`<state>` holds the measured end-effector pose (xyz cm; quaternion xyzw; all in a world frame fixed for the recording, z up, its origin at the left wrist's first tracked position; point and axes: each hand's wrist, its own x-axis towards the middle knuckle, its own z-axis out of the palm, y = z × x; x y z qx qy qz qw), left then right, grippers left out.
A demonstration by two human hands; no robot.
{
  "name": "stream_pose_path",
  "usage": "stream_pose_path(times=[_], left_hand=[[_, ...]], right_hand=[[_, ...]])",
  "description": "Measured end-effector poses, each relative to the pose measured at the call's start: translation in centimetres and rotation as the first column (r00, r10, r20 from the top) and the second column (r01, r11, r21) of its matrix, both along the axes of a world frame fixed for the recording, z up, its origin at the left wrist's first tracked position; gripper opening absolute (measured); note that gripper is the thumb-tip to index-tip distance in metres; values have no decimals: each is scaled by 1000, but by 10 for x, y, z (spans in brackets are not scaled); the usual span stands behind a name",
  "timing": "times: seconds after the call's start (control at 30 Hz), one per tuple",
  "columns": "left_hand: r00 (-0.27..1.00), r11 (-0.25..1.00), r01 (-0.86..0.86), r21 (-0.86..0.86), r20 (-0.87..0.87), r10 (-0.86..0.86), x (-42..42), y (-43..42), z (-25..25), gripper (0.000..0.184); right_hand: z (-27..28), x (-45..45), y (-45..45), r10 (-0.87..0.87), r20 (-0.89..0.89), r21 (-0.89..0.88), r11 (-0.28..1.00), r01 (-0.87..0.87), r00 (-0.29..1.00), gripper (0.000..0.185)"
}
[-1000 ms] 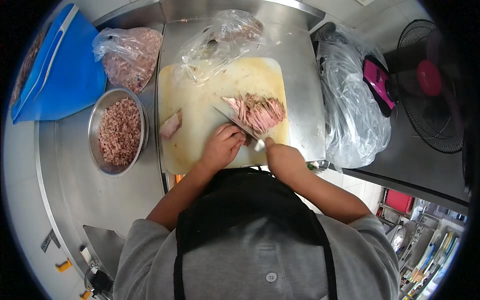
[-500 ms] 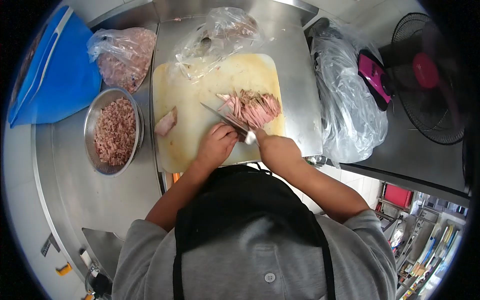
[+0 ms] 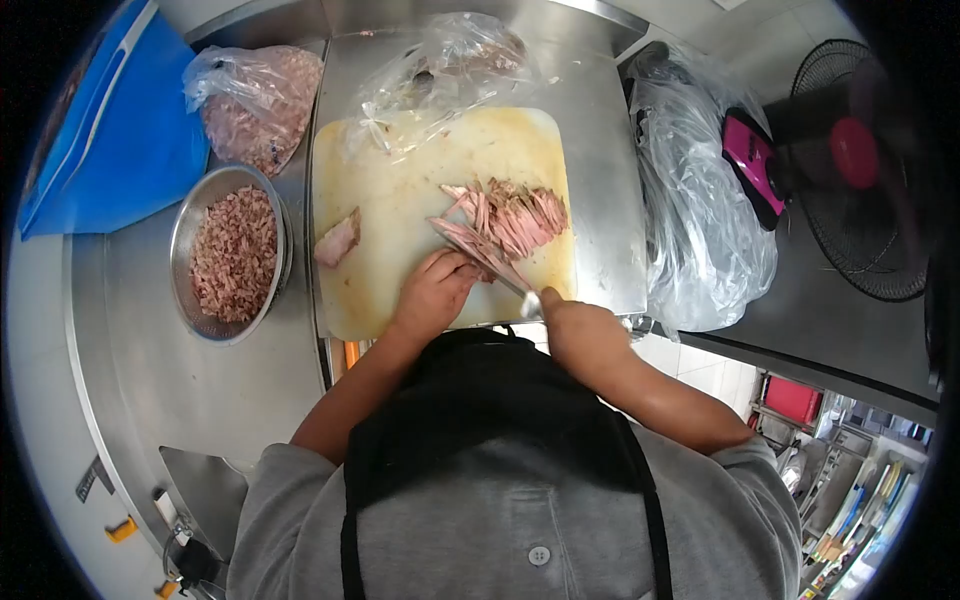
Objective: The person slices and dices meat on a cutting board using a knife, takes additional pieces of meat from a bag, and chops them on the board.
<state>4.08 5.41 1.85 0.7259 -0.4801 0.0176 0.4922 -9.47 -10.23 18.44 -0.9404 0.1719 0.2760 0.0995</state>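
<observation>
My right hand (image 3: 585, 335) grips the white handle of a knife (image 3: 492, 262), whose blade lies slantwise over the cutting board (image 3: 400, 190), its tip toward the far left. On the near side of the blade, my left hand (image 3: 432, 295) has its fingers curled down on a piece of meat, mostly hidden beneath them. Against the far side of the blade leans a cut slice. Just beyond it is a pile of pink meat strips (image 3: 515, 217). A separate meat chunk (image 3: 338, 238) rests at the board's left edge.
Left of the board stands a steel colander (image 3: 182, 285) of diced meat, with a bag of meat (image 3: 265, 110) behind it and a blue bag (image 3: 120, 140) beside. A clear plastic bag (image 3: 440, 75) overlaps the board's far edge. Plastic bags (image 3: 695, 220) and a fan (image 3: 860, 170) are at right.
My right hand and the knife have shifted right and toward me. More of the cut slice now shows along the blade. My left hand stays nearly in place.
</observation>
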Motion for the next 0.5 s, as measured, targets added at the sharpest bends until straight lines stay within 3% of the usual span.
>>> stream_pose_path(times=[0.03, 0.13, 0.27, 0.33, 0.37, 0.43, 0.5], left_hand=[[999, 999, 39, 23, -20, -39, 0, 2, 1, 17], [999, 999, -33, 18, 23, 33, -2, 2, -3, 17], [1000, 1000, -21, 16, 16, 21, -1, 3, -1, 16], [1000, 1000, -23, 0, -10, 23, -3, 3, -3, 16], [1000, 1000, -21, 4, -14, 21, -3, 3, -4, 16], [998, 999, -44, 7, 47, 44, 0, 1, -5, 13], [999, 999, -37, -4, 39, 38, 2, 2, -6, 14]], right_hand=[[-14, 3, 2, -1, -6, 2, 1000, 2, 1000, 20], [-50, 30, 0, 73, 226, 42, 996, -85, 971, 23], [-9, 16, -1, 94, 185, 16, 995, -98, 978, 23], [6, 1, 0, 29, -2, -9, 1000, -29, 1000, 24], [-7, 2, 1, 27, -7, -6, 1000, -27, 1000, 24], [-47, 14, 1, 17, 204, 82, 996, -35, 979, 21], [-46, 36, 1, 57, 167, 48, 997, -66, 984, 22]])
